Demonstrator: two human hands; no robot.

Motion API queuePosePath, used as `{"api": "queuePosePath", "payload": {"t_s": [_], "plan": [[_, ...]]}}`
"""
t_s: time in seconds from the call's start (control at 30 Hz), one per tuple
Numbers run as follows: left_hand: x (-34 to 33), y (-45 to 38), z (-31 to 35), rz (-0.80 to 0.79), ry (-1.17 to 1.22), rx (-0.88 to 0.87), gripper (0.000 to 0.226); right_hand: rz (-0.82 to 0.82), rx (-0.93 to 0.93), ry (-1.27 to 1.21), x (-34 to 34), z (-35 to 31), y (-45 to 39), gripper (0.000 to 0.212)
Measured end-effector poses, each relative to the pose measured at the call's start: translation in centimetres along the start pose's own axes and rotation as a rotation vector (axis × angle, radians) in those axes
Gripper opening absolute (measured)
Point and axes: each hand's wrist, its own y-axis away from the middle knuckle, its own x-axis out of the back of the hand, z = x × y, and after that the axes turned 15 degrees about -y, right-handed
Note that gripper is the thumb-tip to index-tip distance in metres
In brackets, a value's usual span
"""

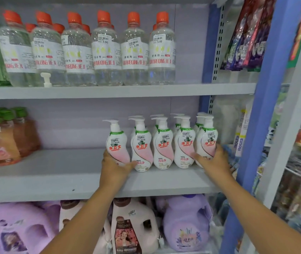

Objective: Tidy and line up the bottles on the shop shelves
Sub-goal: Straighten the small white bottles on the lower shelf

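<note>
Several white-and-pink pump bottles stand in a row on the middle shelf (58, 173), with more behind them. My left hand (115, 166) grips the base of the leftmost pump bottle (117, 142), thumb curled across its front. My right hand (214, 161) wraps round the lower part of the rightmost pump bottle (207, 138). Between them stand three front bottles, the middle one (163, 143) upright. The held bottles lean slightly outward.
Clear bottles with orange caps (106, 52) line the top shelf, with a loose white pump head (46, 80) among them. Orange bottles with green caps (5, 136) stand at the middle shelf's left. Purple and white jugs (186, 224) fill the bottom shelf. A blue upright (261, 107) borders the right.
</note>
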Motion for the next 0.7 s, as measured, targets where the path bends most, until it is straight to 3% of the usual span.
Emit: {"api": "queuePosePath", "payload": {"t_s": [0.07,0.23,0.47,0.57,0.7], "plan": [[-0.4,-0.2,0.0,0.006,-0.015,0.005,0.099,0.003,0.0,-0.008,-0.2,0.2,0.0,0.091],[-1.0,-0.4,-0.4,0.045,-0.039,-0.033,0.081,0.033,0.012,0.059,0.0,0.9,0.1,0.09],[-1.2,-1.0,-0.6,0.033,-0.032,-0.038,0.087,0.039,0.015,0.115,-0.2,1.2,-0.1,0.096],[-0.4,-1.6,-1.1,-0.008,0.033,-0.032,0.067,0.037,0.021,0.03,0.0,1.4,-0.3,0.089],[1.0,-2.4,-1.8,-0.059,0.01,-0.044,0.046,0.047,0.029,-0.072,0.6,1.8,-0.7,0.062]]}}
